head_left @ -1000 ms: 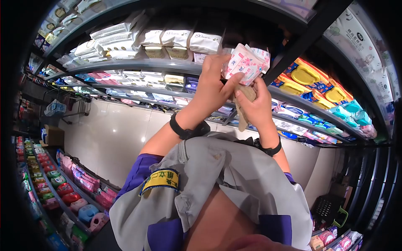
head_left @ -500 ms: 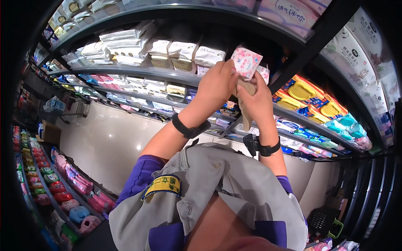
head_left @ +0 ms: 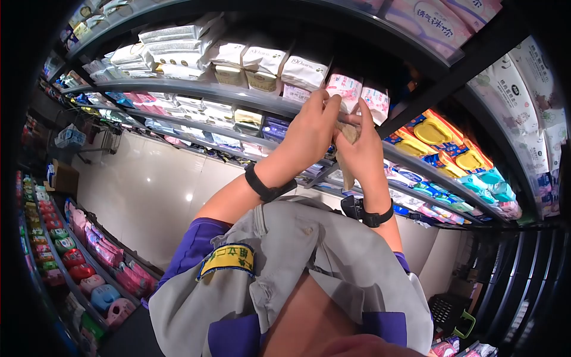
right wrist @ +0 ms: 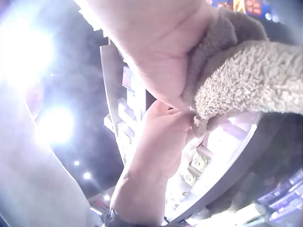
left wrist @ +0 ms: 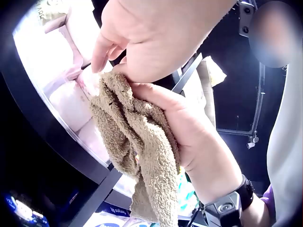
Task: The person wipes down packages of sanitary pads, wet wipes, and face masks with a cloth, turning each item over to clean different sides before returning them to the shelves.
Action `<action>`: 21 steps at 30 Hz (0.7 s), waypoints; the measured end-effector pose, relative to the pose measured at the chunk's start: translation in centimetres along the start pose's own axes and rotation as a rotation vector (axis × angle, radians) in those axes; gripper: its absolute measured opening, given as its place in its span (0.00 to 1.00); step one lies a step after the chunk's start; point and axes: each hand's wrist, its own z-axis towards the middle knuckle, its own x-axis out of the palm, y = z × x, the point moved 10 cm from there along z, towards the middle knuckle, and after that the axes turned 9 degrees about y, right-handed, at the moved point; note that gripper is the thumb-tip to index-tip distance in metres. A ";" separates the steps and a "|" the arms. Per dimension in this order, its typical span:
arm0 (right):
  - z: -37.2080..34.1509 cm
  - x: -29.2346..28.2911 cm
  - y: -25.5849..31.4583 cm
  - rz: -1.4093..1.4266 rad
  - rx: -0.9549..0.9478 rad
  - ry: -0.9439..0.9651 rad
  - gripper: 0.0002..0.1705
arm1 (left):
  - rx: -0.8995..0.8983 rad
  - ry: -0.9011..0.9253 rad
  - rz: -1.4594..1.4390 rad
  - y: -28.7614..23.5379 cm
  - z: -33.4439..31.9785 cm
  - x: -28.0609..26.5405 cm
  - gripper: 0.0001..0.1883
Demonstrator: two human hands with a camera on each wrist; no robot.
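Brown, fuzzy cloth (left wrist: 158,161) is bunched up in the right hand (head_left: 366,152), which grips it, and one end hangs down below. The left hand (head_left: 306,131) is close by, its fingertips at the front of a pink flowery pack (head_left: 345,85) on the shelf (head_left: 238,95). I cannot tell if they pinch it. Another pink pack (head_left: 376,102) sits just to the right, and white packs (head_left: 303,70) stand on the left.

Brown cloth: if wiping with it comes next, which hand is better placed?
Probably the right hand: the cloth hangs from its grip, close to the shelf edge. The left hand has fingers beside a pink packet.
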 end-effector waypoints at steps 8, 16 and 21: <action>0.9 0.2 -0.3 0.016 -0.017 0.000 0.46 | -0.027 0.026 -0.015 1.2 1.1 1.1 0.29; -0.1 -0.1 -0.9 0.127 -0.085 -0.172 0.45 | 0.034 -0.009 0.017 0.5 1.6 1.1 0.28; 0.4 0.5 -0.9 0.057 -0.056 -0.087 0.41 | -0.008 0.058 0.064 0.8 1.7 1.5 0.20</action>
